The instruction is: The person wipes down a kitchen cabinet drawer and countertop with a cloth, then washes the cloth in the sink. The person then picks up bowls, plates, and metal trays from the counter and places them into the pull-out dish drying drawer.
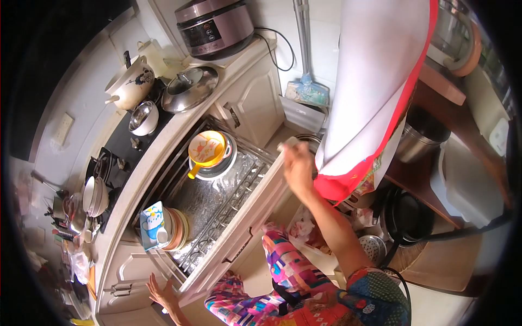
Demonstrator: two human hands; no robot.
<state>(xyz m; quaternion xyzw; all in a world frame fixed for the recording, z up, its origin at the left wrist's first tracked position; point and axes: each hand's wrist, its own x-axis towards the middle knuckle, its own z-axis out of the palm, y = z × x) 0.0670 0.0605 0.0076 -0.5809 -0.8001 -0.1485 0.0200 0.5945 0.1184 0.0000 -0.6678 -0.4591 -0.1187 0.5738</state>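
Observation:
My left hand, fingers spread, is near the left end of the open drawer's front, holding nothing. Above the drawer's far right corner my right hand has its fingers curled round something small and pale that I cannot make out. Inside the wire-racked drawer, an orange-yellow bowl with a handle sits on stacked bowls and plates. A blue cartoon dish with a small white cup is beside a leaning stack of plates at the drawer's left end.
On the counter are a rice cooker, a steel lid, a white pot and stacked bowls by the stove. At the right are a white cloth with red trim, a black pan and a steel pot.

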